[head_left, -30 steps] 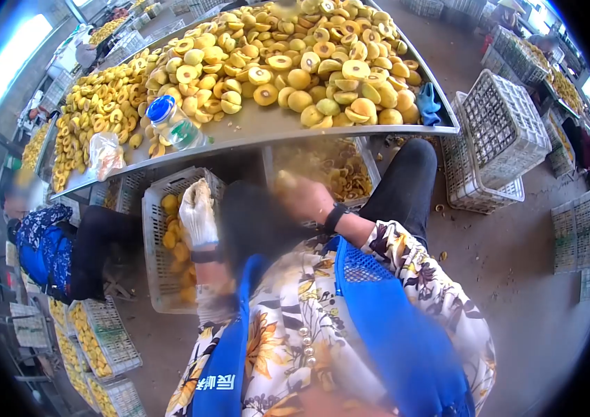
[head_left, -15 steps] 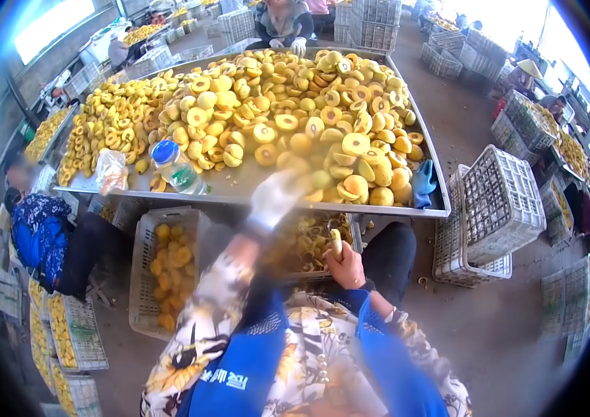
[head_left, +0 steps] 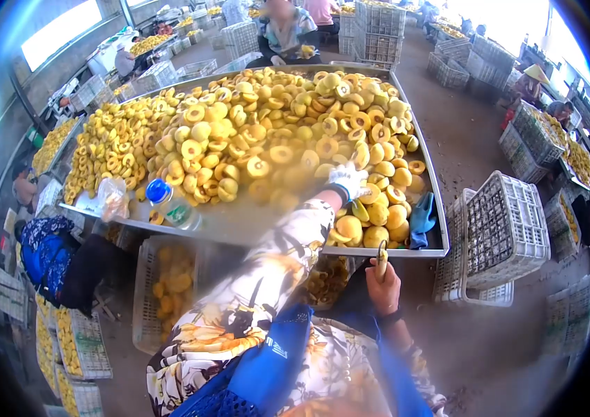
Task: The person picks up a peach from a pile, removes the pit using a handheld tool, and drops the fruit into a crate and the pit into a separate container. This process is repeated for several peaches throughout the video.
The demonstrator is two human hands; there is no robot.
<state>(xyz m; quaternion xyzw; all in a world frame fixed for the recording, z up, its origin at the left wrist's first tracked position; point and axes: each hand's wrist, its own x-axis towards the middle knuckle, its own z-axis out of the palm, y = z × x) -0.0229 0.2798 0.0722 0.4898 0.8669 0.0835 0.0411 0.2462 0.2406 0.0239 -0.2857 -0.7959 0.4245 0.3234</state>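
Observation:
My left hand [head_left: 349, 182], in a white glove, reaches over the metal table [head_left: 239, 226] and touches the halved yellow fruit [head_left: 281, 154] at the right of the pile. Its fingers are partly hidden among the fruit, so their grip is unclear. Bare and low at the table's front edge, my right hand [head_left: 384, 285] is closed round the handle of a small tool [head_left: 382, 260] with a curved metal tip pointing up. A blue glove [head_left: 421, 221] lies at the table's right corner.
A bottle with a blue cap [head_left: 173, 205] and a plastic bag [head_left: 112, 198] stand at the front left of the table. Below are a crate of fruit [head_left: 143, 299] and one of scraps [head_left: 326, 281]. Stacked crates [head_left: 507, 226] stand right. A person [head_left: 288, 35] sits opposite.
My left hand has moved right and forward, from the front edge onto the fruit. My right hand, still holding the tool, has shifted right. The view has shifted slightly.

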